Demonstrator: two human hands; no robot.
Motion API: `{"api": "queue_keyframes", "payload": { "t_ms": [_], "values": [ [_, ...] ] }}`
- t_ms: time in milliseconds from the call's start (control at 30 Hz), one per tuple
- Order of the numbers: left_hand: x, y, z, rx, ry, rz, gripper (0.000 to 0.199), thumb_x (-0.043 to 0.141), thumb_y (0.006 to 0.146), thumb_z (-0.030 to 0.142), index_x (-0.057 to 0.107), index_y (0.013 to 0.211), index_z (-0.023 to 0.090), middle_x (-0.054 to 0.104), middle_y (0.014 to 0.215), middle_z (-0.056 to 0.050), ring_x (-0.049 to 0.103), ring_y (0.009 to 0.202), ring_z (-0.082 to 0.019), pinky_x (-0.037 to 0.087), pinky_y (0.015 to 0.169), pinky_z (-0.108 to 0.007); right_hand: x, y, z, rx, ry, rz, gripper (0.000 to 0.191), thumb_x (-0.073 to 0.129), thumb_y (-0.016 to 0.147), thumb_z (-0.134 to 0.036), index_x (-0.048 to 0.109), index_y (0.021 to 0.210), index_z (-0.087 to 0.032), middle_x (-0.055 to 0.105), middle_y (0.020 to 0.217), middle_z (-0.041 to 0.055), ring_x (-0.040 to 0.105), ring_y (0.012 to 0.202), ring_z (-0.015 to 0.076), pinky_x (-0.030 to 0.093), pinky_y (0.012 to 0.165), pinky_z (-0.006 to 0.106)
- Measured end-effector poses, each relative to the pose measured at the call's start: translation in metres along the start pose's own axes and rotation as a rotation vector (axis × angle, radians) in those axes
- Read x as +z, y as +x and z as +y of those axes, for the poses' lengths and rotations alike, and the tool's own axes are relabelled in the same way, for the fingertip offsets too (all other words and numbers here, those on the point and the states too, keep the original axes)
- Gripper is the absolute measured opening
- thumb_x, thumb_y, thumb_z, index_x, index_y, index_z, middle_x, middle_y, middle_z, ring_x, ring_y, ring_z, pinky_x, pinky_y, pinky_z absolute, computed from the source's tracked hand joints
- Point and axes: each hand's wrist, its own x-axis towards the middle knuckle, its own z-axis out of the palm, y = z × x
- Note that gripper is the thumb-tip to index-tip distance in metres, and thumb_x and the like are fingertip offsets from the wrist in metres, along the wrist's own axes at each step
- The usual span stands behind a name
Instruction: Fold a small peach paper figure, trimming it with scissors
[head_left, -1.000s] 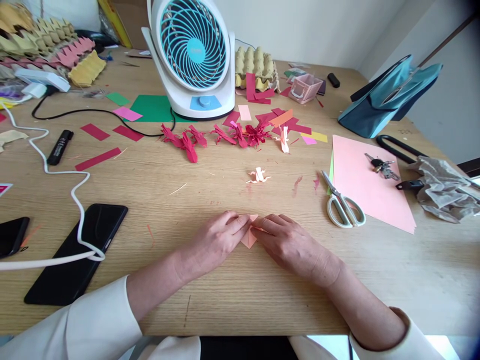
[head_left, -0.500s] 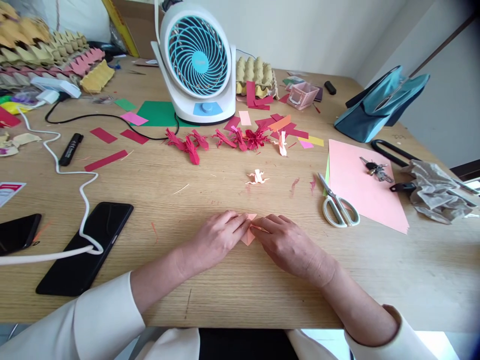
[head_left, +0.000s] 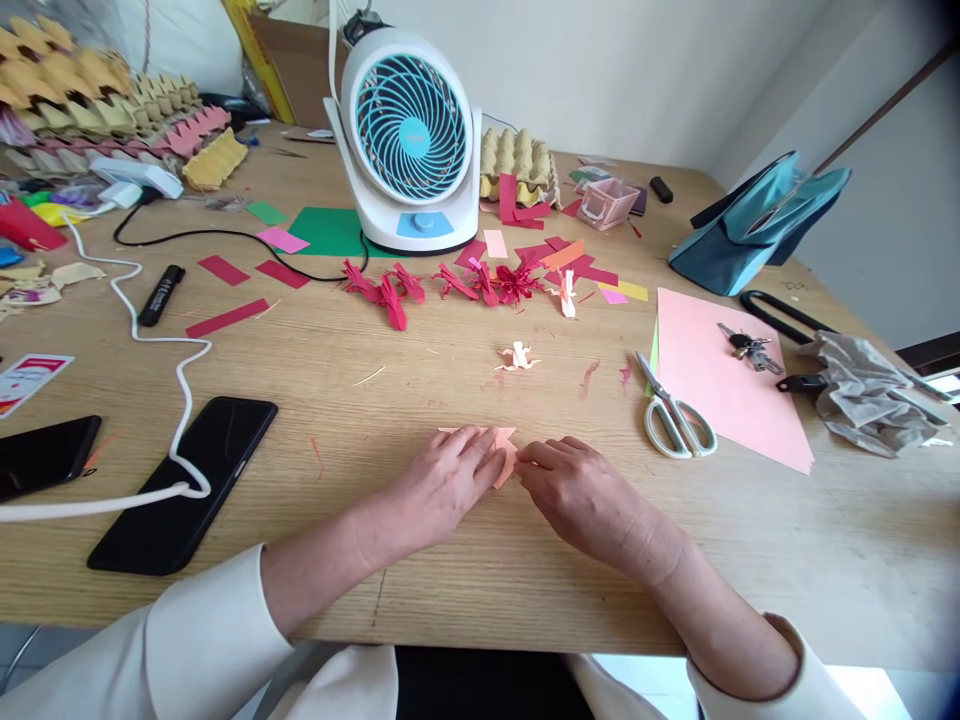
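A small folded sheet of salmon-pink paper point(head_left: 507, 464) lies on the wooden table in front of me, partly hidden under my fingers. My left hand point(head_left: 441, 482) covers its left part, fingers bent and pressing it down. At the right edge of the paper, my right hand point(head_left: 581, 492) has its thumb and fingertips pinched together on it. Just beyond sits a pale pink folded paper figure point(head_left: 517, 356). Farther back, several crimson folded paper figures point(head_left: 391, 302) stand in a row, with another pale pink folded figure point(head_left: 566, 293) at their right end.
Scissors point(head_left: 676, 415) lie to the right beside pink paper sheets point(head_left: 742, 400) with keys point(head_left: 754, 348) on top. A white fan point(head_left: 420, 140) stands at the back. On the left are a black phone point(head_left: 187, 480), a white cable point(head_left: 184, 375) and a black marker point(head_left: 161, 295).
My right hand has drawn slightly right, to the paper's edge. My left fingers have shifted over the paper, and a point of it now shows at upper left. The view has tilted a little.
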Motion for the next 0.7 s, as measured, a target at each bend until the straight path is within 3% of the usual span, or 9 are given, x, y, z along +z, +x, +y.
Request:
{"api": "queue_keyframes", "payload": {
  "t_ms": [167, 400, 533, 700],
  "values": [
    [-0.002, -0.002, 0.003, -0.026, -0.041, -0.026, 0.042, 0.045, 0.099, 0.033, 0.047, 0.136, 0.015, 0.047, 0.147, -0.014, 0.046, 0.13, -0.029, 0.042, 0.101, -0.043, -0.004, -0.003, -0.002, -0.002, -0.014, -0.027, 0.016, 0.051, 0.09, -0.007, 0.063, 0.087, -0.017, 0.065, 0.088, 0.0052, 0.059, 0.077, 0.0175, 0.037, 0.068, 0.033],
    [-0.003, -0.002, 0.0, -0.003, -0.121, -0.031, 0.043, 0.052, 0.096, 0.037, 0.051, 0.133, 0.016, 0.048, 0.147, -0.011, 0.044, 0.131, -0.03, 0.039, 0.103, -0.044, -0.006, -0.005, 0.0, -0.006, -0.009, 0.027, 0.022, 0.049, 0.095, -0.013, 0.06, 0.077, -0.017, 0.064, 0.076, 0.003, 0.055, 0.066, 0.0151, 0.031, 0.063, 0.033],
    [-0.005, -0.004, 0.001, 0.011, -0.105, -0.038, 0.055, 0.053, 0.094, 0.046, 0.046, 0.139, 0.016, 0.046, 0.149, -0.013, 0.041, 0.135, -0.033, 0.037, 0.106, -0.046, -0.004, -0.002, 0.007, 0.082, 0.0, 0.127, 0.028, 0.048, 0.098, -0.021, 0.058, 0.072, -0.017, 0.062, 0.071, 0.0029, 0.051, 0.06, 0.0144, 0.03, 0.063, 0.032],
    [0.0, -0.011, 0.002, 0.025, -0.142, -0.051, 0.076, 0.055, 0.088, 0.059, 0.038, 0.147, 0.016, 0.039, 0.154, -0.016, 0.032, 0.142, -0.037, 0.031, 0.11, -0.05, 0.004, 0.005, 0.018, 0.218, 0.086, 0.186, 0.026, 0.047, 0.098, -0.023, 0.062, 0.078, -0.016, 0.062, 0.078, 0.0041, 0.053, 0.066, 0.0142, 0.034, 0.065, 0.029]
  ]
}}
